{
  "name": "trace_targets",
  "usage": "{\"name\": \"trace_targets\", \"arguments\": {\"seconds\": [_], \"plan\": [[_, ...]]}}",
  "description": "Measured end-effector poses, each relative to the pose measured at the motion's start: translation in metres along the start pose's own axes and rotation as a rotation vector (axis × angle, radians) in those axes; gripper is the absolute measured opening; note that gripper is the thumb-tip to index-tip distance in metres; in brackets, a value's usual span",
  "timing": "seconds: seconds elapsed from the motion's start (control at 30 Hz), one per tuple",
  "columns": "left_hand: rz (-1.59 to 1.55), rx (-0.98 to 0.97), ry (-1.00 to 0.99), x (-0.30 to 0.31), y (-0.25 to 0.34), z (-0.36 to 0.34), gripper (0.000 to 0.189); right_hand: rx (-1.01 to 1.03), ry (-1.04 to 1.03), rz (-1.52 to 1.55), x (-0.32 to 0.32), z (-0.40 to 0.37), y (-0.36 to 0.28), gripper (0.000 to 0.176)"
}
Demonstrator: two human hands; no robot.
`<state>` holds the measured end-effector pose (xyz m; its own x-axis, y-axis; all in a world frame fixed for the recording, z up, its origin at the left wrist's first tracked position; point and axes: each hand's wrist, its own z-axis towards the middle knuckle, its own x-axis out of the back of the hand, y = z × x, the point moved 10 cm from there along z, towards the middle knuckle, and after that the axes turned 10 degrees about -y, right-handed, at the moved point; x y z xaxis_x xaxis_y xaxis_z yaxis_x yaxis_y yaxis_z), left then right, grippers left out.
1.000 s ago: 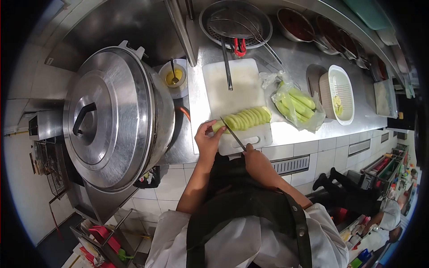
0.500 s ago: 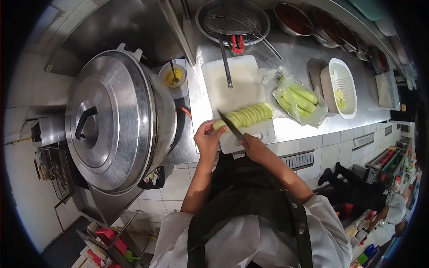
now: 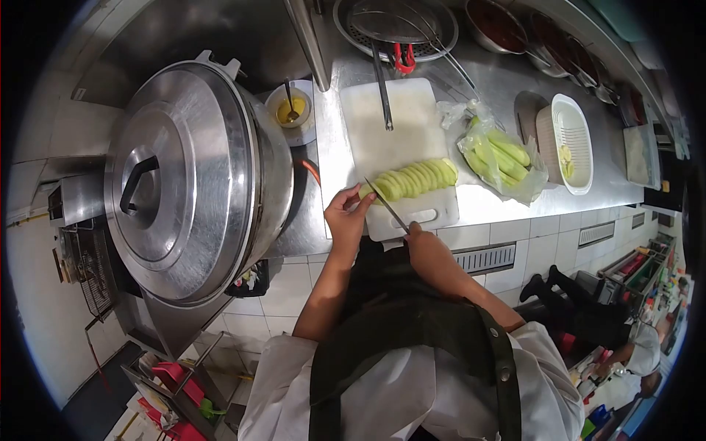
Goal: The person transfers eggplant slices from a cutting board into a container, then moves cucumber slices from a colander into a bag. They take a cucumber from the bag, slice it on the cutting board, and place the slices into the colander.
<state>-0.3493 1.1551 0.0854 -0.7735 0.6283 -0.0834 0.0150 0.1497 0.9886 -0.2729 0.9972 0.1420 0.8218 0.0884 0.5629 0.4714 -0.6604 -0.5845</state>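
On a white cutting board (image 3: 393, 110) lies a row of pale green vegetable slices (image 3: 415, 178). My left hand (image 3: 346, 215) grips the uncut end piece (image 3: 366, 191) at the row's left end. The handle of a knife (image 3: 387, 207) is in my right hand (image 3: 430, 253), and its blade slants up-left against the vegetable beside my left fingers. To the right of the board, a clear plastic bag (image 3: 504, 159) holds several peeled green pieces. A white basket (image 3: 566, 143) beyond it contains a few pale pieces.
A large lidded steel pot (image 3: 184, 184) stands at the left, beside a bowl of yellow liquid (image 3: 290, 109). Behind the board are a strainer (image 3: 397, 26) and metal tongs (image 3: 384, 88). Bowls of red sauce (image 3: 496, 26) stand back right. Another person (image 3: 640, 349) is at the lower right.
The knife blade has turned to a thinner, more edge-on angle at the vegetable's left end. The view has shifted slightly, moving the board and bag up and to the right.
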Motion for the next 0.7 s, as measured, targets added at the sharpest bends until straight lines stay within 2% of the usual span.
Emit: {"name": "trace_targets", "arguments": {"seconds": [0.03,0.13,0.23,0.33,0.47,0.53,0.7], "plan": [[0.002,-0.003,0.001,0.000,0.001,0.000,0.028,0.028,0.004,-0.022,-0.003,0.005,0.000,0.019],[-0.031,0.009,0.001,-0.001,0.003,0.001,0.029,-0.055,0.060,-0.103,-0.025,0.037,0.023,0.018],[0.079,0.038,0.005,0.004,-0.003,0.001,0.029,-0.025,0.053,-0.026,-0.022,0.042,0.023,0.015],[0.225,-0.047,0.015,0.003,0.004,0.001,0.030,0.150,0.021,0.065,-0.017,0.051,0.029,0.018],[0.163,-0.123,-0.013,-0.005,0.006,-0.005,0.034,0.071,0.101,0.087,0.007,0.035,0.015,0.017],[0.187,-0.096,-0.021,-0.008,0.013,-0.006,0.033,0.000,0.152,0.093,0.016,0.020,0.007,0.015],[0.147,-0.073,-0.034,-0.011,0.016,-0.010,0.033,-0.053,0.066,0.072,0.014,-0.005,-0.003,0.018]]}}
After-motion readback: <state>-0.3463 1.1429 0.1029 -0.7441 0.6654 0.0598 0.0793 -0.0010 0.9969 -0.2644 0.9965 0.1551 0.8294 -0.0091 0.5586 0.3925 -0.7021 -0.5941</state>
